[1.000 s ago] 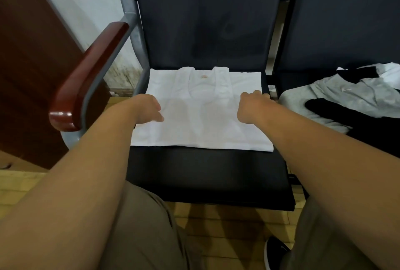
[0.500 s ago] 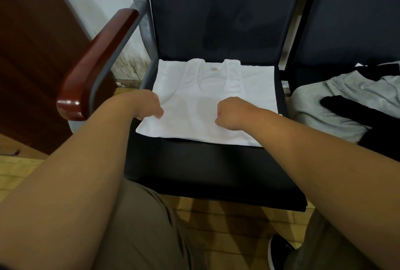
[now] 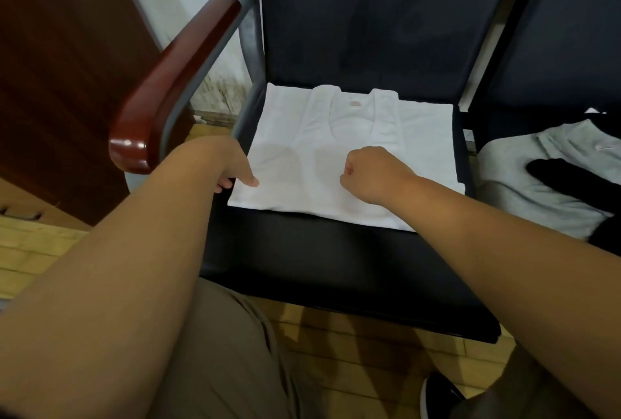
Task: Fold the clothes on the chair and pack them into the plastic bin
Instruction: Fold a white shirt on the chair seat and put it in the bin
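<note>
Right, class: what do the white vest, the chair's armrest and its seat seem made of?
White sleeveless vest: thin, matt knit, likely cotton; it lies limp and creased.
Reddish-brown armrest: varnished wood, or a lookalike; glossy highlight at its end.
Black seat cushion: smooth, faintly shiny, probably faux leather.

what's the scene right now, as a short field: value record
garment: white vest, flat on the black chair seat, neck away from the person
left hand: pinches the vest's near left edge, thumb on top
right hand: curled into a fist on the vest's middle; grip on cloth unclear
next seat: grey garment with a black garment on it, unfolded
plastic bin: not in view
</note>
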The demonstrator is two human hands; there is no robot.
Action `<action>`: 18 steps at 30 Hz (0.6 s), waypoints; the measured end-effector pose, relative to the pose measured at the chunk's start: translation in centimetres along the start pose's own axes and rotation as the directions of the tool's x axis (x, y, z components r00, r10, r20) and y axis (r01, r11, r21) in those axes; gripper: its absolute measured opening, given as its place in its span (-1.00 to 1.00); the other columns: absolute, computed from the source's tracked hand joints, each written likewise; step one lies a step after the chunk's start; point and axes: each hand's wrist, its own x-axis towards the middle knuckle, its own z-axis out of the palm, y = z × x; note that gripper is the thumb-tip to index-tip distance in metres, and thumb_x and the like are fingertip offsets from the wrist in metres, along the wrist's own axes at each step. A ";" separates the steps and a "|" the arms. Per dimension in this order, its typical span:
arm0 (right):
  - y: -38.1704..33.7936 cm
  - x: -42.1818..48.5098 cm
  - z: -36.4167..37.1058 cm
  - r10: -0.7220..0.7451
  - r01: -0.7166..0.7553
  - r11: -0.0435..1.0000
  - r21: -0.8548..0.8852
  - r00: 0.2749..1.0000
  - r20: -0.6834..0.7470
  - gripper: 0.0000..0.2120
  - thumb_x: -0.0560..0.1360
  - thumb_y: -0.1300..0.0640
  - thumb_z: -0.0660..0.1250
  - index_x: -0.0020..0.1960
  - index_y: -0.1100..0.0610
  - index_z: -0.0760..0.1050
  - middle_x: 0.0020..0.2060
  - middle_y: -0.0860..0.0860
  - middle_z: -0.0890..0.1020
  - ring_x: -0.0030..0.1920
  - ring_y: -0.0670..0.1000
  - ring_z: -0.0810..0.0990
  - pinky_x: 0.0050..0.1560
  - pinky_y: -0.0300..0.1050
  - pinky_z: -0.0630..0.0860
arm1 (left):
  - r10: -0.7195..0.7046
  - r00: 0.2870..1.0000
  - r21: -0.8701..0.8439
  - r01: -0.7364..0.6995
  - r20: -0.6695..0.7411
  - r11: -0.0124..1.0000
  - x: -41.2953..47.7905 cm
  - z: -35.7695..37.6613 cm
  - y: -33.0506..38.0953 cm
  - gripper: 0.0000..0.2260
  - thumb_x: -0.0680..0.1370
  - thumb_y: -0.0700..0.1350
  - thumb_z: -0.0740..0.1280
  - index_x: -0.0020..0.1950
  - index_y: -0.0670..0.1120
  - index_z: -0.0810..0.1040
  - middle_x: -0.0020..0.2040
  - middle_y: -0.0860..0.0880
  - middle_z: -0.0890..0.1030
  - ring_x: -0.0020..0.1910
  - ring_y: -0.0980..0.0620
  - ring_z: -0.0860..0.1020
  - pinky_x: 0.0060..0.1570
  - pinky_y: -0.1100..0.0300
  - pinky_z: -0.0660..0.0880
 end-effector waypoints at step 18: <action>-8.2 8.2 0.6 0.028 0.056 0.901 0.429 0.982 -0.187 -0.84 0.61 0.02 0.36 -0.01 0.10 0.63 -0.07 -0.06 0.68 -0.07 -0.05 0.63 -0.18 -0.25 0.47 | 0.106 0.983 -0.110 -0.090 0.147 0.990 3.1 -1.6 -1.3 -0.68 0.50 -0.17 0.59 0.18 -0.17 0.59 0.08 -0.19 0.71 0.08 -0.16 0.71 0.16 -0.12 0.66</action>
